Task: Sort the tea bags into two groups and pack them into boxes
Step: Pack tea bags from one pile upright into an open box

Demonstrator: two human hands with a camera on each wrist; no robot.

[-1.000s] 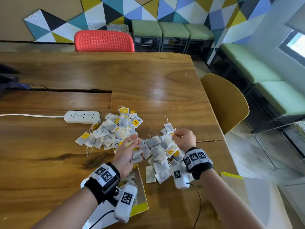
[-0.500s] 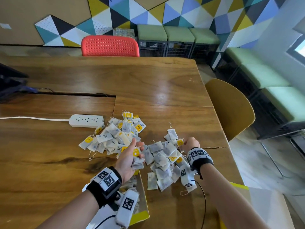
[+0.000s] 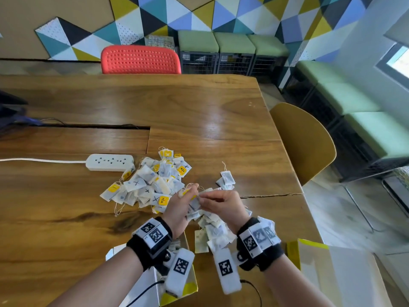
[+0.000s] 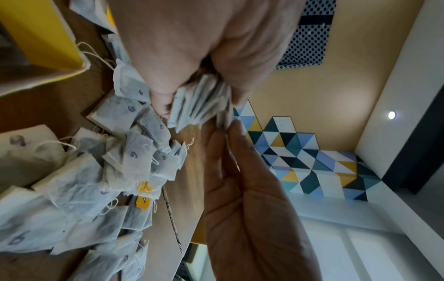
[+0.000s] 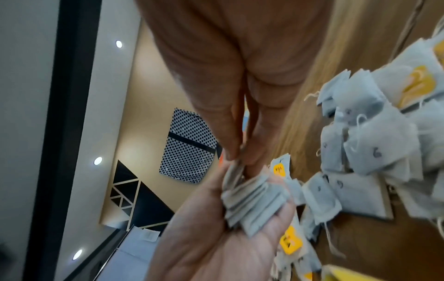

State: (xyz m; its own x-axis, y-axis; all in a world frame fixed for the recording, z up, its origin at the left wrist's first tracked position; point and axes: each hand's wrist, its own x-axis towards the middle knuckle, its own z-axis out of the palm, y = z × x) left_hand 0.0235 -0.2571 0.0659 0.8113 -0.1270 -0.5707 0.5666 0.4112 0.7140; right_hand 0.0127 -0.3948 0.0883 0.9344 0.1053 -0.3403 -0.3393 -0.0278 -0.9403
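Note:
Two heaps of white tea bags lie on the wooden table: a left heap marked with X and yellow tags, and a nearer heap marked 6. My left hand hovers over them and grips a stack of tea bags edge-on between thumb and fingers. My right hand meets it from the right and pinches a tea bag at the end of that stack. An open yellow box lies under my left wrist. A second box lies at the near right.
A white power strip with its cord lies left of the heaps. A mustard chair stands at the table's right edge and a red chair at the far side. A dark object sits at the far left.
My right hand has moved left from the far side of the near heap, carrying a tea bag to the stack. My left hand has risen slightly with its stack.

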